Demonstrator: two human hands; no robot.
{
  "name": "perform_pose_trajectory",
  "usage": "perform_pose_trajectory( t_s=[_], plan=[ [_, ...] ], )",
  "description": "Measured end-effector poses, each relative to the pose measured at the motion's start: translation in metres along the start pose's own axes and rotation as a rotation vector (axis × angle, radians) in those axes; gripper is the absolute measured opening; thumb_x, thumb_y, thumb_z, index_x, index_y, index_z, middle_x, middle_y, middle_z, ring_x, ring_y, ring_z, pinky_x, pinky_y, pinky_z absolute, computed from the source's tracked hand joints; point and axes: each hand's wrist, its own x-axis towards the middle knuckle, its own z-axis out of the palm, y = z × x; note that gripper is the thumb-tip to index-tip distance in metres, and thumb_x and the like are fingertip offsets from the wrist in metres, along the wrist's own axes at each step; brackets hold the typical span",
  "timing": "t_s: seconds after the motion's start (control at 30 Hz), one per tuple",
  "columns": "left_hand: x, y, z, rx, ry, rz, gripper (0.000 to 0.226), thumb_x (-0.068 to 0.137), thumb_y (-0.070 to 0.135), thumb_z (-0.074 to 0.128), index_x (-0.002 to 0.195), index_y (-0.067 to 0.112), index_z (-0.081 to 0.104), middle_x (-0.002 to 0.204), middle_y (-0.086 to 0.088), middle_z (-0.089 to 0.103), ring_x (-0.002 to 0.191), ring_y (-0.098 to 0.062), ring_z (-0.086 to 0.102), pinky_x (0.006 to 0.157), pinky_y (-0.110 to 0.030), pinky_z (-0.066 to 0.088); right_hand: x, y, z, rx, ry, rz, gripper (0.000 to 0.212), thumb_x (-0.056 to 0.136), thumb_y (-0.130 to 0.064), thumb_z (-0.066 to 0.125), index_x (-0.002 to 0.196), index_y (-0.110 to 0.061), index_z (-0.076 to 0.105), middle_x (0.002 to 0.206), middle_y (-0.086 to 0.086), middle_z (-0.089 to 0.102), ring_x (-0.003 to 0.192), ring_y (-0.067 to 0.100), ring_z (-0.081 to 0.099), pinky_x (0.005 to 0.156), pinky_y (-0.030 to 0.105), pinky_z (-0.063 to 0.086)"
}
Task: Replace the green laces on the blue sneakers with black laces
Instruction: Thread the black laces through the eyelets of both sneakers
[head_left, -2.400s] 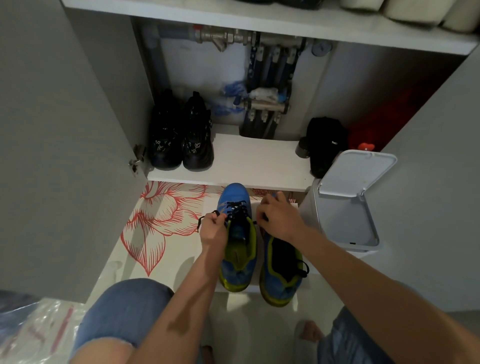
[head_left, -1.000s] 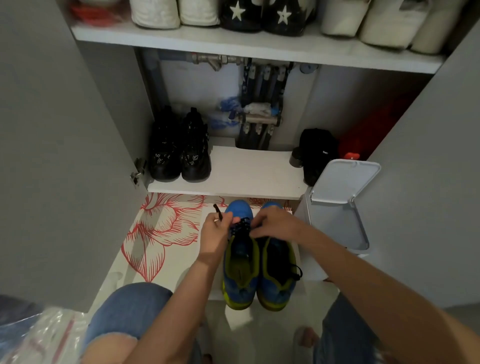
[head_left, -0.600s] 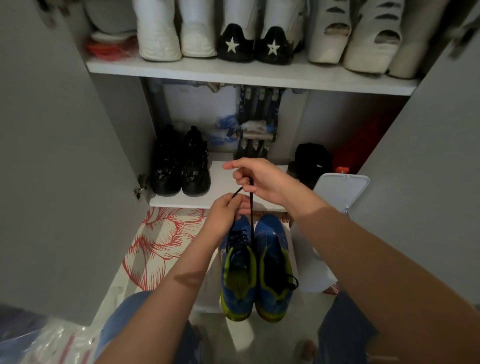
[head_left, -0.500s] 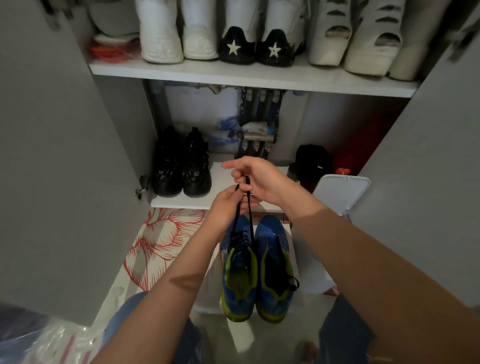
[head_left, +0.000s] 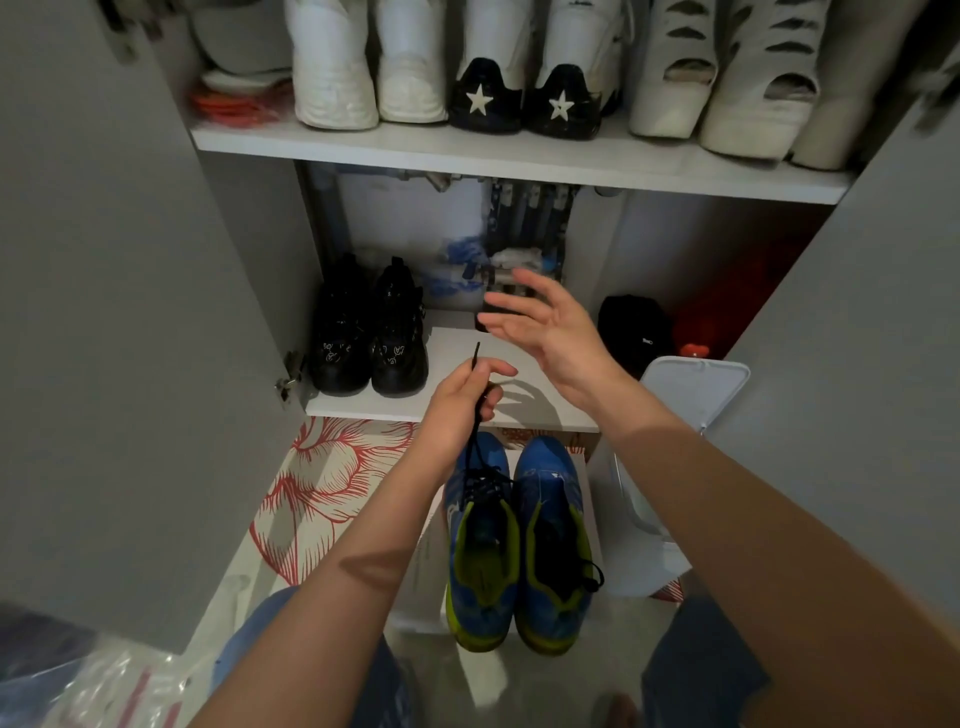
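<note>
Step in hand: the black lace (head_left: 470, 453) is being drawn up taut out of the left sneaker (head_left: 483, 540); threading is judged part done on this shoe, with no knot tied yet.
Left hand (head_left: 460, 402): curled round the lace in a pinch, the lace tip standing out at 12 o'clock of the hand.
Right hand (head_left: 548, 330): spread wide with straight fingers, nothing held; it is placed at 1 o'clock of the left hand, apart from it.
Blue sneakers (head_left: 519, 545): set side by side and touching, toes toward the cabinet, on a white box (head_left: 423, 577) on the floor.
Right sneaker (head_left: 553, 535): its lacing cannot be told in the dim light; no green lace is made out.
Next move: the free lace end is judged to need taking up by the right hand, so that both ends can be evened and crossed.
Edges: the lower shelf (head_left: 363, 408) front edge lies at 12 o'clock of the toes; the bin lid (head_left: 693, 384) stands near at 2 o'clock; the cabinet door (head_left: 130, 312) closes off 9 o'clock.
Open room: space is left above the sneakers and over the floral mat (head_left: 322, 483) at 9 o'clock; an upward pull is bounded by the upper shelf (head_left: 467, 150).
</note>
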Motion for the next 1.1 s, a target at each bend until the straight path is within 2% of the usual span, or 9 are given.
perform_pose_trajectory(
  t_s=[0.23, 0.33, 0.43, 0.5, 0.63, 0.7, 0.8, 0.93, 1.1],
  plan=[
    [0.009, -0.008, -0.006, -0.141, 0.047, 0.028, 0.027, 0.103, 0.015, 0.031, 0.097, 0.014, 0.057, 0.063, 0.002, 0.03, 0.058, -0.008, 0.025, 0.058, -0.023, 0.021, -0.007, 0.005, -0.008, -0.263, 0.054, 0.073, 0.042, 0.088, 0.006, 0.055, 0.127, -0.009, 0.052, 0.122, 0.011, 0.061, 0.106, 0.022, 0.063, 0.096, 0.034, 0.049],
    [0.013, -0.01, -0.01, -0.103, 0.059, 0.058, 0.024, 0.102, 0.015, 0.036, 0.107, 0.016, 0.059, 0.06, 0.008, 0.044, 0.058, -0.005, 0.038, 0.058, -0.016, 0.033, -0.021, 0.029, -0.013, -0.577, -0.122, 0.272, 0.035, 0.087, -0.003, 0.059, 0.122, -0.009, 0.06, 0.121, 0.006, 0.064, 0.109, 0.015, 0.06, 0.092, 0.025, 0.046],
    [0.018, -0.008, -0.009, -0.118, 0.078, 0.071, 0.023, 0.102, 0.014, 0.037, 0.107, 0.015, 0.06, 0.061, 0.006, 0.043, 0.058, -0.004, 0.038, 0.06, -0.015, 0.034, -0.035, 0.054, -0.009, -0.589, -0.255, 0.383, 0.034, 0.083, -0.002, 0.067, 0.116, 0.002, 0.062, 0.115, 0.016, 0.066, 0.102, 0.017, 0.062, 0.097, 0.026, 0.046],
    [0.02, -0.007, -0.007, -0.116, 0.07, 0.057, 0.025, 0.102, 0.015, 0.036, 0.108, 0.013, 0.06, 0.062, 0.005, 0.041, 0.057, -0.004, 0.035, 0.059, -0.016, 0.032, -0.035, 0.063, -0.002, -0.569, -0.17, 0.318, 0.029, 0.079, -0.003, 0.071, 0.107, 0.004, 0.066, 0.104, 0.018, 0.069, 0.094, 0.02, 0.065, 0.093, 0.028, 0.05],
    [0.022, -0.009, -0.007, -0.169, 0.04, 0.001, 0.027, 0.102, 0.019, 0.036, 0.112, 0.013, 0.061, 0.06, 0.007, 0.045, 0.052, -0.002, 0.043, 0.054, -0.014, 0.041, -0.029, 0.064, 0.009, -0.525, -0.025, 0.252, 0.021, 0.081, -0.004, 0.07, 0.1, 0.004, 0.067, 0.079, 0.009, 0.07, 0.065, 0.012, 0.066, 0.061, 0.017, 0.051],
    [0.021, -0.008, -0.008, -0.168, 0.047, 0.008, 0.03, 0.102, 0.02, 0.035, 0.117, 0.01, 0.059, 0.066, 0.006, 0.054, 0.06, -0.003, 0.052, 0.056, -0.013, 0.047, -0.029, 0.062, 0.008, -0.533, 0.01, 0.239, 0.015, 0.085, -0.008, 0.067, 0.098, -0.003, 0.069, 0.086, 0.016, 0.071, 0.073, 0.024, 0.069, 0.068, 0.028, 0.054],
    [0.017, -0.009, -0.011, -0.171, 0.045, 0.026, 0.033, 0.103, 0.023, 0.031, 0.124, 0.012, 0.054, 0.106, -0.001, 0.068, 0.094, -0.007, 0.065, 0.078, -0.016, 0.052, -0.03, 0.055, 0.002, -0.577, 0.065, 0.092, 0.009, 0.087, -0.013, 0.064, 0.087, -0.015, 0.074, 0.085, 0.009, 0.073, 0.082, 0.018, 0.069, 0.081, 0.033, 0.052],
    [0.014, -0.011, -0.01, -0.166, 0.037, -0.047, 0.039, 0.103, 0.029, 0.032, 0.137, 0.018, 0.044, 0.13, 0.0, 0.06, 0.122, -0.014, 0.054, 0.104, -0.032, 0.04, -0.03, 0.048, 0.001, -0.552, 0.087, 0.003, 0.011, 0.089, -0.016, 0.062, 0.091, -0.014, 0.073, 0.079, -0.004, 0.068, 0.067, -0.007, 0.058, 0.069, 0.018, 0.045],
    [0.018, -0.006, -0.008, -0.061, 0.041, -0.024, 0.048, 0.102, 0.024, 0.036, 0.148, 0.019, 0.026, 0.139, 0.001, 0.052, 0.134, -0.015, 0.041, 0.117, -0.039, 0.025, -0.028, 0.046, 0.0, -0.484, 0.094, 0.007, 0.013, 0.09, -0.012, 0.06, 0.084, -0.016, 0.07, 0.075, 0.006, 0.066, 0.06, 0.011, 0.056, 0.059, 0.025, 0.05]
  ],
)
